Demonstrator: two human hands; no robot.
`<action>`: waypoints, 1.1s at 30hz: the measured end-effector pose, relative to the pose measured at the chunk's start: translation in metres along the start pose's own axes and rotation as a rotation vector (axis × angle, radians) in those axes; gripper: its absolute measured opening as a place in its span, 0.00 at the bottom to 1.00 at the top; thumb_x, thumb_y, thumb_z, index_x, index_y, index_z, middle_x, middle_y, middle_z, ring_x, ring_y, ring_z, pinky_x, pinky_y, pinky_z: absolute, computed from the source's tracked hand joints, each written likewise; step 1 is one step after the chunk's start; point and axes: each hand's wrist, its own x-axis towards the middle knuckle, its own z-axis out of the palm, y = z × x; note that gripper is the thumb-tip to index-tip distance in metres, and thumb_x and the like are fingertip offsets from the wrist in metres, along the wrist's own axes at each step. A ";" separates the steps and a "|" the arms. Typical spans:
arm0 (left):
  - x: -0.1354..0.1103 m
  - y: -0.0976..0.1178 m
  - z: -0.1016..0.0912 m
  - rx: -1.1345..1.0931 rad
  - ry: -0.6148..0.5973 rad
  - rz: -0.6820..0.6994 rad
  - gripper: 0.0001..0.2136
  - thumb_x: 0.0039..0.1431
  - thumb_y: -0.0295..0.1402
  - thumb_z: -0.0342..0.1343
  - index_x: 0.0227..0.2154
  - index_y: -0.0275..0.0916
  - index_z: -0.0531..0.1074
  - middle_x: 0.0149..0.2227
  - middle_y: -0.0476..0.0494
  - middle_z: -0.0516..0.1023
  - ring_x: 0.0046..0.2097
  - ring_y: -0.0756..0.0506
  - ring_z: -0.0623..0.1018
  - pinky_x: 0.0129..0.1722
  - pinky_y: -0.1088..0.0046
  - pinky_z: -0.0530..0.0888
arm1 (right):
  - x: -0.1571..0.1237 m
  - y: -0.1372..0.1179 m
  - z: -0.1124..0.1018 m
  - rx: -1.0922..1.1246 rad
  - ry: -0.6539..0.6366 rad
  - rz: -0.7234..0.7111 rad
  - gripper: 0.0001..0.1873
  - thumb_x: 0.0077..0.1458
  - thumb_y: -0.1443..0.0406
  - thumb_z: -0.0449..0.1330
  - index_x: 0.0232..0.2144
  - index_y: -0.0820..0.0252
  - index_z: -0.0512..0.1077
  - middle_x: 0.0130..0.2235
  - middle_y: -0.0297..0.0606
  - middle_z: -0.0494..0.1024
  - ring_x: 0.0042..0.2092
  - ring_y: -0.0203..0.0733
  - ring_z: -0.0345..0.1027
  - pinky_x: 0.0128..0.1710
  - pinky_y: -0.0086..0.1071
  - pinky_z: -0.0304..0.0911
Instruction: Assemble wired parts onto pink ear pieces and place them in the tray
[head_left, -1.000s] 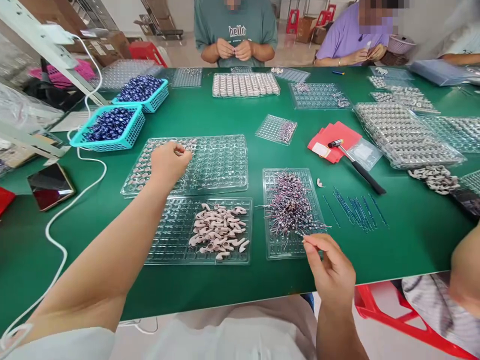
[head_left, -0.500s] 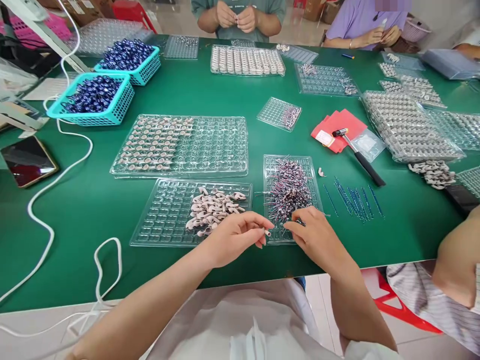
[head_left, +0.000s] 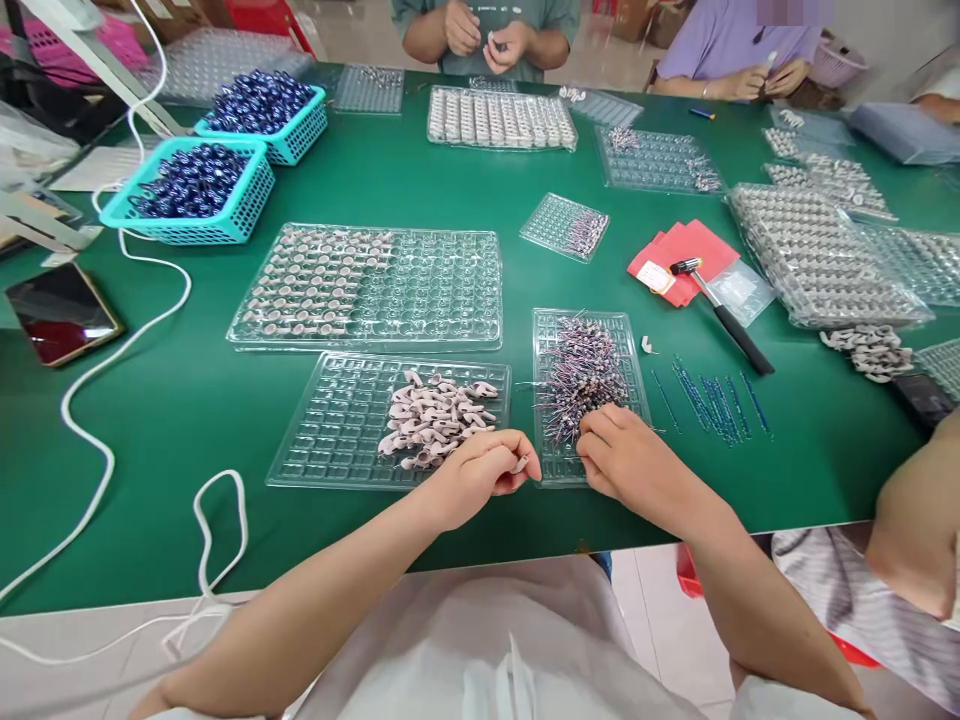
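My left hand (head_left: 484, 472) is closed, with a small white plastic shell (head_left: 520, 464) pinched between thumb and curled fingers. It is just right of a heap of similar pale shells (head_left: 439, 418) on a clear tray (head_left: 322, 430). My right hand (head_left: 630, 458) bends its fingers together at the near edge of a pile of small wired parts (head_left: 583, 375), which have thin red, blue and white leads. What its fingertips grip is hidden. Under that pile is a second clear tray (head_left: 555, 468).
Beyond lies a large tray (head_left: 427, 290) partly filled with round-faced pieces. To the right are blue sticks (head_left: 712, 400), a hammer (head_left: 724, 315) and red packets (head_left: 686, 255). Baskets of dark blue parts (head_left: 191, 230), a phone (head_left: 64, 315) and a white cable (head_left: 112, 345) are left. Co-workers sit around.
My left fingers have curled in around the white shell. My right hand has moved slightly up to the wired pile, its fingers now drawn together. The view has shifted a little.
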 end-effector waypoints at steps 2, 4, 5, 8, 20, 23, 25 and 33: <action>-0.001 0.000 0.000 0.027 0.006 0.013 0.08 0.51 0.32 0.50 0.24 0.36 0.73 0.19 0.51 0.60 0.22 0.51 0.57 0.21 0.74 0.52 | -0.004 -0.006 -0.003 0.081 0.076 0.026 0.09 0.59 0.75 0.54 0.31 0.60 0.70 0.37 0.42 0.74 0.40 0.44 0.64 0.39 0.38 0.61; -0.003 0.002 0.002 0.073 0.028 0.021 0.09 0.54 0.34 0.50 0.24 0.37 0.72 0.19 0.52 0.58 0.23 0.51 0.57 0.22 0.73 0.52 | -0.009 -0.016 -0.004 0.203 0.144 0.056 0.07 0.60 0.75 0.54 0.35 0.60 0.69 0.39 0.42 0.74 0.40 0.43 0.66 0.39 0.38 0.62; -0.003 0.003 0.002 0.115 0.046 0.025 0.10 0.56 0.36 0.51 0.25 0.37 0.72 0.20 0.52 0.58 0.23 0.51 0.57 0.23 0.73 0.53 | -0.011 -0.022 -0.004 0.266 0.161 0.061 0.08 0.61 0.75 0.54 0.37 0.60 0.68 0.39 0.41 0.75 0.39 0.42 0.66 0.38 0.37 0.63; -0.006 0.007 0.005 0.256 0.063 0.027 0.12 0.58 0.42 0.57 0.28 0.37 0.72 0.22 0.54 0.59 0.25 0.51 0.58 0.25 0.74 0.54 | -0.014 -0.042 0.004 0.408 0.214 0.081 0.09 0.62 0.75 0.53 0.41 0.58 0.67 0.37 0.38 0.76 0.36 0.39 0.67 0.37 0.35 0.65; -0.008 0.011 0.006 0.493 0.153 0.024 0.12 0.57 0.42 0.61 0.31 0.37 0.75 0.18 0.59 0.54 0.23 0.53 0.55 0.24 0.75 0.53 | 0.001 -0.073 0.039 0.468 0.533 0.298 0.11 0.63 0.72 0.56 0.46 0.54 0.68 0.37 0.36 0.81 0.37 0.40 0.76 0.36 0.35 0.72; -0.008 0.010 0.006 0.487 0.154 0.046 0.11 0.60 0.39 0.58 0.30 0.36 0.74 0.18 0.58 0.57 0.23 0.53 0.57 0.24 0.76 0.55 | 0.001 -0.073 0.039 0.438 0.487 0.291 0.11 0.63 0.71 0.57 0.47 0.55 0.69 0.38 0.37 0.82 0.37 0.40 0.76 0.36 0.35 0.72; -0.008 0.009 0.005 0.480 0.166 0.060 0.10 0.60 0.37 0.58 0.30 0.35 0.74 0.19 0.57 0.61 0.24 0.53 0.58 0.24 0.76 0.56 | 0.002 -0.074 0.040 0.423 0.493 0.273 0.12 0.63 0.72 0.58 0.48 0.54 0.69 0.38 0.38 0.82 0.38 0.40 0.77 0.36 0.35 0.72; -0.007 0.007 0.005 0.408 0.231 0.091 0.11 0.62 0.39 0.57 0.29 0.35 0.74 0.22 0.54 0.67 0.24 0.53 0.62 0.24 0.77 0.59 | 0.009 -0.076 0.043 0.395 0.711 0.318 0.17 0.59 0.73 0.63 0.49 0.56 0.70 0.38 0.40 0.81 0.38 0.40 0.77 0.38 0.35 0.74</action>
